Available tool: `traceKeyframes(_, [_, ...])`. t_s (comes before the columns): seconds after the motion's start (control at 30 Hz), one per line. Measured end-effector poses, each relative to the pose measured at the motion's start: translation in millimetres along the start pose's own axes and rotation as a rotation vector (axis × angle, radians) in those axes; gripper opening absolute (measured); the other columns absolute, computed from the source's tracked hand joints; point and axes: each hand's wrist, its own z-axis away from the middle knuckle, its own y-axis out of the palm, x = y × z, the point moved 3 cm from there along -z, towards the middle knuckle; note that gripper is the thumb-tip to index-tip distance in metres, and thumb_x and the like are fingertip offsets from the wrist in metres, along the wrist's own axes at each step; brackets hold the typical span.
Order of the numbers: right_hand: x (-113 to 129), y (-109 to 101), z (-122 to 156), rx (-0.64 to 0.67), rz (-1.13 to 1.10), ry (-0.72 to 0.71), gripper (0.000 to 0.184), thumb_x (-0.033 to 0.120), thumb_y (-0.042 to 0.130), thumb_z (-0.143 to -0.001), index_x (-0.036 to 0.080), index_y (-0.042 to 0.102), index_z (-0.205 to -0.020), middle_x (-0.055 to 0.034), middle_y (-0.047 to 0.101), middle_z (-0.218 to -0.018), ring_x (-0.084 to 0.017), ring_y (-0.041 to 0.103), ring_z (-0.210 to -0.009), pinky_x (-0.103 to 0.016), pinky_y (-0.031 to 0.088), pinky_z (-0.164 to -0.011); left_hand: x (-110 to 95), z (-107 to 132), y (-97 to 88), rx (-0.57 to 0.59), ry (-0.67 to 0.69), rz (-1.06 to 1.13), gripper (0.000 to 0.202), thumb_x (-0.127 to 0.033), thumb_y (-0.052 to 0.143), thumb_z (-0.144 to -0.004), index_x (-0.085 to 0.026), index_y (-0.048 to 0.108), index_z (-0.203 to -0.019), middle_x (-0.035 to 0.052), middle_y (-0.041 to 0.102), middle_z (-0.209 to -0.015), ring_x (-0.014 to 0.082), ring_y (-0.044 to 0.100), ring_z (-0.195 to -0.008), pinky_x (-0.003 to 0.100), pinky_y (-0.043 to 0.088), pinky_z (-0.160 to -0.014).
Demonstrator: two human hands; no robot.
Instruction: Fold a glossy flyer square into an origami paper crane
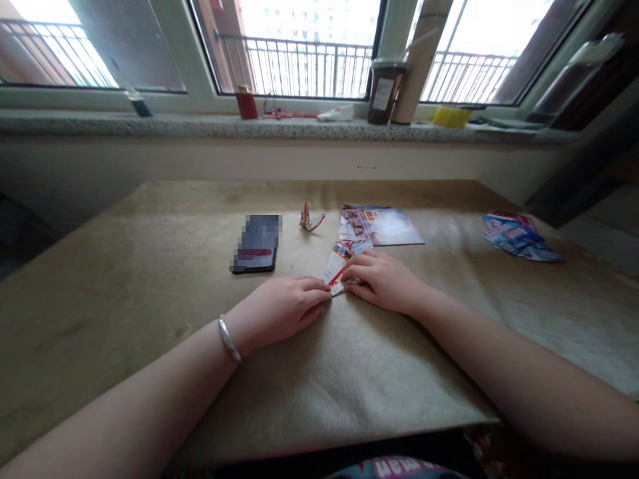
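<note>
A printed paper strip (335, 265), white with red and coloured patches, lies folded at its near end on the table in front of me. My left hand (282, 307), with a silver bangle at the wrist, pinches the near left corner, fingers held together. From the right, my right hand (382, 279) presses and grips the folded end with bent fingers, hiding part of it. Just beyond, the strip meets a stack of glossy printed sheets (394, 226). A small folded paper piece (310, 218) stands farther off, left of the stack.
A phone (257, 243), blurred out on its screen, lies left of the paper. At the far right is a pile of blue and red printed papers (522, 236). The windowsill (309, 131) behind the table holds a dark cup (384, 93), a red container (246, 103) and yellow tape (452, 117).
</note>
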Motion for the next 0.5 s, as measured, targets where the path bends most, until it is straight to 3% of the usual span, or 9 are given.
traceKeyframes(0.27, [0.0, -0.4, 0.0, 0.010, 0.047, 0.001, 0.020, 0.033, 0.050, -0.087, 0.020, 0.065, -0.090, -0.0062, 0.066, -0.099, -0.020, 0.054, -0.091, -0.032, 0.041, -0.080, -1.0, -0.2, -0.7, 0.013, -0.002, -0.029, 0.028, -0.024, 0.044, -0.090, -0.020, 0.062, -0.111, 0.0049, 0.062, -0.115, 0.0188, 0.061, -0.099, 0.033, 0.050, -0.088])
traceKeyframes(0.4, [-3.1, -4.1, 0.4, 0.025, 0.137, 0.088, 0.026, 0.035, 0.046, -0.089, 0.019, 0.065, -0.081, -0.0077, 0.066, -0.089, -0.021, 0.055, -0.086, -0.032, 0.041, -0.075, -0.7, 0.2, -1.1, 0.012, 0.002, -0.028, 0.029, -0.022, 0.044, -0.090, -0.020, 0.061, -0.113, 0.0054, 0.062, -0.115, 0.0185, 0.061, -0.099, 0.032, 0.050, -0.088])
traceKeyframes(0.5, [-3.6, -5.6, 0.7, 0.012, 0.097, 0.083, 0.023, 0.034, 0.048, -0.088, 0.019, 0.065, -0.092, -0.0080, 0.065, -0.092, -0.021, 0.055, -0.089, -0.033, 0.041, -0.077, -1.6, 0.9, -2.0, -0.021, 0.003, -0.017, 0.027, -0.023, 0.044, -0.090, -0.020, 0.063, -0.110, 0.0061, 0.063, -0.112, 0.0179, 0.061, -0.097, 0.032, 0.050, -0.087])
